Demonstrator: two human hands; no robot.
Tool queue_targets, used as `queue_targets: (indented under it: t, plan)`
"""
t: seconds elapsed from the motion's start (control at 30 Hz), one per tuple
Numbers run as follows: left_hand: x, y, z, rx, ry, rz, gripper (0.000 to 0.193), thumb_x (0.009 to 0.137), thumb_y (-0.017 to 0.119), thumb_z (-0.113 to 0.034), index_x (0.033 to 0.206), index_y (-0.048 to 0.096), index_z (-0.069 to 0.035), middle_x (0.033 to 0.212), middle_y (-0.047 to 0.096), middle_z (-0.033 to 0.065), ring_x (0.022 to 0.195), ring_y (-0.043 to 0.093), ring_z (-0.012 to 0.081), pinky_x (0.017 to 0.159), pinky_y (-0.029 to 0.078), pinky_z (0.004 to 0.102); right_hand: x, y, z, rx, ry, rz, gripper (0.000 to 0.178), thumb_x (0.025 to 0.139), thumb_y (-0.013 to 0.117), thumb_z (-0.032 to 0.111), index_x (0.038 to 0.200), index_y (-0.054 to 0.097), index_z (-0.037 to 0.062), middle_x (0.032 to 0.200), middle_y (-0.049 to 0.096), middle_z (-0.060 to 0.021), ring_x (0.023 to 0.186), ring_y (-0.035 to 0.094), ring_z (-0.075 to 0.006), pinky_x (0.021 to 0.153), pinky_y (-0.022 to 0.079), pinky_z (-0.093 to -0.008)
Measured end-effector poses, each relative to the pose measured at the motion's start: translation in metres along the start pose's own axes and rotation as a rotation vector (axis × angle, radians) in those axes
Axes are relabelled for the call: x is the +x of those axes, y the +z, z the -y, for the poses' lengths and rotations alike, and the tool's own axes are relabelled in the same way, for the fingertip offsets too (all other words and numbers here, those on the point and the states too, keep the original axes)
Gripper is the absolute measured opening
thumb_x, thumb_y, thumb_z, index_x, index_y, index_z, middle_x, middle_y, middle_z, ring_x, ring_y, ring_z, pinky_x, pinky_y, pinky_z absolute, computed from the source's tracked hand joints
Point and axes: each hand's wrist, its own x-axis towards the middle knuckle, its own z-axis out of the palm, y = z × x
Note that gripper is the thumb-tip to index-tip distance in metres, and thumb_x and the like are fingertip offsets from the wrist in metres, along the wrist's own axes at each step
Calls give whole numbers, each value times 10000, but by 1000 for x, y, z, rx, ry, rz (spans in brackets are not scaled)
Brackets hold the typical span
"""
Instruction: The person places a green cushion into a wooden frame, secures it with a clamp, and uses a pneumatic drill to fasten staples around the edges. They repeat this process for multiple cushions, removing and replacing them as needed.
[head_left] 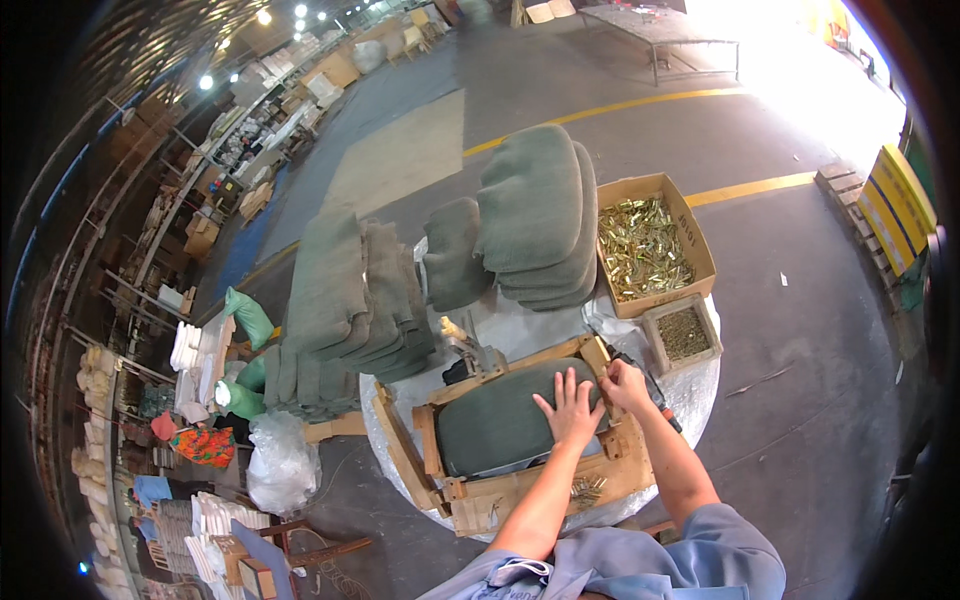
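Green pad (495, 430) sat inside a wooden frame (427, 440) on the table (697, 388). Left hand (572, 408) was spread flat on it, right hand (625, 385) was kinda curled by the frame's corner, couldn't tell around what. Box (694, 232) of metal bits (645, 245) sat beyond, beside stacked pads (535, 200).

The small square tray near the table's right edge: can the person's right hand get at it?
Probably yes: the tray is open-topped and close to the right hand, with only a dark tool seeming to lie between them.
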Motion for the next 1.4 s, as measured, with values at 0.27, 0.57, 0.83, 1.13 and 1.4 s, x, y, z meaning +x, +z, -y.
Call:
queue_targets:
  t: [0.27,0.57,0.83,1.13,1.4]
  plan:
    - [2,13,10,47,-126,-4,673,1119,487,-487,1719,368,-206,1817,287,72,1689,215,328,1286,80,780,-4,-3,0,92,27,83,308,887,853,257,894,664,14,711,687,-102,643,648,-180,631,523,-374]
    - [1,20,11,42,-139,21,625,1137,467,-431,1710,382,-196,1829,251,86,1698,176,336,1284,98,782,-7,-4,-8,174,86,169,258,925,832,159,901,628,2,717,669,-37,672,590,-82,634,506,-304]
    - [6,41,9,69,-110,0,655,1102,508,-410,1695,415,-148,1821,245,146,1699,150,368,1270,118,800,-6,4,-2,-28,-81,67,249,922,819,178,919,626,21,711,670,-124,636,623,-191,630,526,-364]
    - [-42,-26,113,-381,-153,73,535,1002,697,-280,1494,593,-97,1714,434,151,1592,385,399,1277,254,703,11,39,66,-234,-533,17,98,978,718,96,1069,711,59,1102,690,-187,1111,654,-428,948,544,-493]
    - [-142,-56,268,201,-833,-247,662,997,722,-390,1533,532,-51,1621,513,240,1500,462,475,1248,353,623,62,127,87,-424,-640,30,290,1056,654,263,1290,699,99,1213,730,-172,1219,656,-414,1070,511,-510]
